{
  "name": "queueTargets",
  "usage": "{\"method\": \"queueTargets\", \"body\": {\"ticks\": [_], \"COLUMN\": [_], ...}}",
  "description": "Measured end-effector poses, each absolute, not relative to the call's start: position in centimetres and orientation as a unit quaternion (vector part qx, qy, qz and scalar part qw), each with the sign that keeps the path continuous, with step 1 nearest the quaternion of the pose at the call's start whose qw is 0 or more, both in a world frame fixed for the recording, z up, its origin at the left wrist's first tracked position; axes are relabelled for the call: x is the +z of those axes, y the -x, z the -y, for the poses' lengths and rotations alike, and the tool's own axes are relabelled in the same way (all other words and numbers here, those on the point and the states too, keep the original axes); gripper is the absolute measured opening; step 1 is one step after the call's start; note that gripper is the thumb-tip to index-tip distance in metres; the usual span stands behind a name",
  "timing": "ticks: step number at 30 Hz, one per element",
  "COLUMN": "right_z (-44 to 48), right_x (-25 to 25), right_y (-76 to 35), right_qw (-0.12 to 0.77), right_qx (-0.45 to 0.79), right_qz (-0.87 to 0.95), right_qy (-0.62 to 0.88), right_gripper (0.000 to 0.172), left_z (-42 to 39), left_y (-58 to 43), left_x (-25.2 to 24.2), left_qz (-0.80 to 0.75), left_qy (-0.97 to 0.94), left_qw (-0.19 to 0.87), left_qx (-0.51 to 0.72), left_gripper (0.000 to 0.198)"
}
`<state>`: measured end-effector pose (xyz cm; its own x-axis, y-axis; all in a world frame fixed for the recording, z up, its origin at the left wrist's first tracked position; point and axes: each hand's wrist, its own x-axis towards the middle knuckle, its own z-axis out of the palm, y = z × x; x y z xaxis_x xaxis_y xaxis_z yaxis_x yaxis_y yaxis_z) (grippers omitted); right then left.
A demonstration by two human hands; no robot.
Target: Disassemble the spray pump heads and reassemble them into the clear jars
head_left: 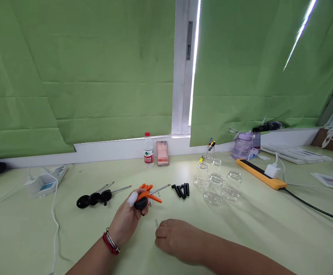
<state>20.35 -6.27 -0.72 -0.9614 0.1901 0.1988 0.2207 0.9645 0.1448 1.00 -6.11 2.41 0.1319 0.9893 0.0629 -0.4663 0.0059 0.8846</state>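
My left hand [127, 219] is closed round the black handle of a screwdriver [152, 193], its metal shaft pointing right; orange plastic pieces [149, 194] sit at the hand's fingertips. A white bandage wraps one left finger. My right hand [177, 238] rests on the table with fingers curled, pinching a small metal screw [156, 223] that sticks up from them. Three more black-handled screwdrivers [97, 196] lie to the left. A few black sleeves [181, 190] lie just right of the held shaft.
Several clear glass jars [214, 183] stand at centre right. A water bottle [148, 150] and a small card stand by the wall. An orange-edged power strip [260, 173] with a charger and black cable runs right. A white power strip [44, 181] and cord lie left.
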Motion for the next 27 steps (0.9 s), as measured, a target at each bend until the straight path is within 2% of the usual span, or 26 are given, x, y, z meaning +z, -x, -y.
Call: {"method": "queueTargets", "body": {"ticks": [5, 9, 13, 15, 18, 22, 24, 27], "right_z": [8.0, 8.6, 8.4, 8.1, 7.6, 6.8, 6.4, 6.0], "right_x": [-1.3, -2.2, -2.1, -1.1, 1.6, 4.2, 4.3, 3.4], "right_y": [-19.3, -18.5, -18.5, -18.8, -19.8, -21.1, -21.3, -21.0], "right_qw": [0.131, 0.141, 0.151, 0.215, 0.354, 0.501, 0.538, 0.531], "right_qx": [-0.162, -0.163, -0.133, -0.064, 0.116, 0.266, 0.318, 0.398], "right_qz": [0.977, 0.976, 0.979, 0.974, 0.920, 0.770, 0.711, 0.676], "right_qy": [0.043, 0.016, 0.019, 0.038, 0.125, 0.292, 0.323, 0.322], "right_gripper": [0.012, 0.014, 0.007, 0.009, 0.019, 0.013, 0.010, 0.011], "left_z": [6.4, 6.8, 7.0, 7.1, 7.2, 7.5, 7.7, 7.9], "left_y": [-1.8, -2.4, -2.7, -2.9, -3.4, -4.2, -4.6, -4.8], "left_x": [1.8, 1.5, 1.0, 0.6, 0.2, -0.2, -0.3, -0.2], "left_qz": [-0.327, -0.340, -0.351, -0.343, -0.310, -0.270, -0.272, -0.257], "left_qy": [-0.415, -0.410, -0.398, -0.391, -0.393, -0.438, -0.444, -0.465], "left_qw": [0.650, 0.663, 0.681, 0.699, 0.723, 0.716, 0.722, 0.730], "left_qx": [0.546, 0.526, 0.504, 0.491, 0.476, 0.471, 0.455, 0.430], "left_gripper": [0.039, 0.039, 0.041, 0.044, 0.044, 0.041, 0.040, 0.037]}}
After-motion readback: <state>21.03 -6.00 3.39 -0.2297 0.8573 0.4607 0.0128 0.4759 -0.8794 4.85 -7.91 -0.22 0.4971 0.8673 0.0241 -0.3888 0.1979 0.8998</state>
